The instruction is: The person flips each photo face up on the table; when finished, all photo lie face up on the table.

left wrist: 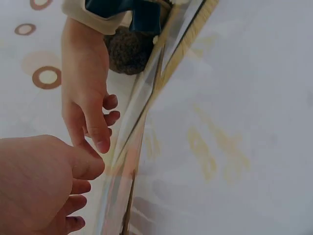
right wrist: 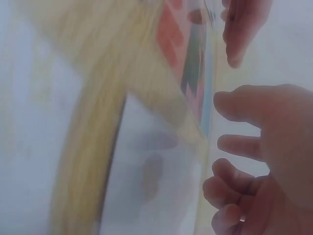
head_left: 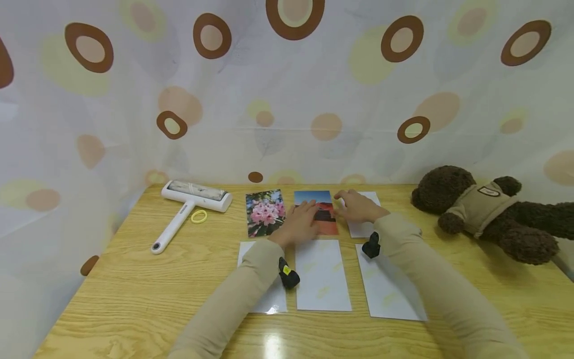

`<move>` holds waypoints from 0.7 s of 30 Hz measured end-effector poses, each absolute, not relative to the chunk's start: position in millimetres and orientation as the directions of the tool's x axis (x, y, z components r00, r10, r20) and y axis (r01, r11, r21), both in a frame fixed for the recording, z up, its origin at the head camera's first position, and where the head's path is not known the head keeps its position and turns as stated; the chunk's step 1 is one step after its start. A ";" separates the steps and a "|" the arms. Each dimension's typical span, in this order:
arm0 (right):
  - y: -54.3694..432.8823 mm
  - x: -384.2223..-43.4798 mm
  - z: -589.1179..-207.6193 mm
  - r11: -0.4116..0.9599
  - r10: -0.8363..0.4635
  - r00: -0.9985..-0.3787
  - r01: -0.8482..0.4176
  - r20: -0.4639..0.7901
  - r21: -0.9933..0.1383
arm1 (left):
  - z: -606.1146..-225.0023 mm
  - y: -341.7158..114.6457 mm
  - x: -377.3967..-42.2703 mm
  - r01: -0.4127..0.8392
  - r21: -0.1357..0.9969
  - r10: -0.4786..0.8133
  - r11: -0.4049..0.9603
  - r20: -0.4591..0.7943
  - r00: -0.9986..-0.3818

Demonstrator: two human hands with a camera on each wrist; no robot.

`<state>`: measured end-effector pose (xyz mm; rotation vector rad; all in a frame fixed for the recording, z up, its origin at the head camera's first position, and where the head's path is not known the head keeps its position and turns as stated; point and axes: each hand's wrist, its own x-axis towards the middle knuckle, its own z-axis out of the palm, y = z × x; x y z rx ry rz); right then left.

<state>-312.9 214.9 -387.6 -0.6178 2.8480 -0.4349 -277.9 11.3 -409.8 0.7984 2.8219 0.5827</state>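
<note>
On counter, landscape photo lies between flower photo and white card; left hand over it, fingers loosely bent, right hand beside, fingers apart, neither gripping. Risk (slight, perhaps): left sleeve, if lowered, could drag front card askew.

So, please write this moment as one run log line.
left grip: over rectangular blue-and-red scenery photo | right grip: over white rectangular card | contact: unclear
</note>
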 end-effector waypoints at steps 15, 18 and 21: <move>270.5 -320.7 -388.6 0.873 -0.421 -0.907 -0.398 -0.026 -0.282 | -398.3 63.6 -278.0 0.536 0.488 0.610 0.689 0.009 -0.793; 274.6 -321.6 -388.9 0.886 -0.410 -0.911 -0.388 -0.039 -0.254 | -400.1 75.4 -278.4 0.542 0.456 0.607 0.706 0.004 -0.794; 280.6 -323.6 -391.4 0.900 -0.385 -0.921 -0.360 -0.060 -0.246 | -402.0 87.3 -278.4 0.553 0.416 0.611 0.722 -0.006 -0.792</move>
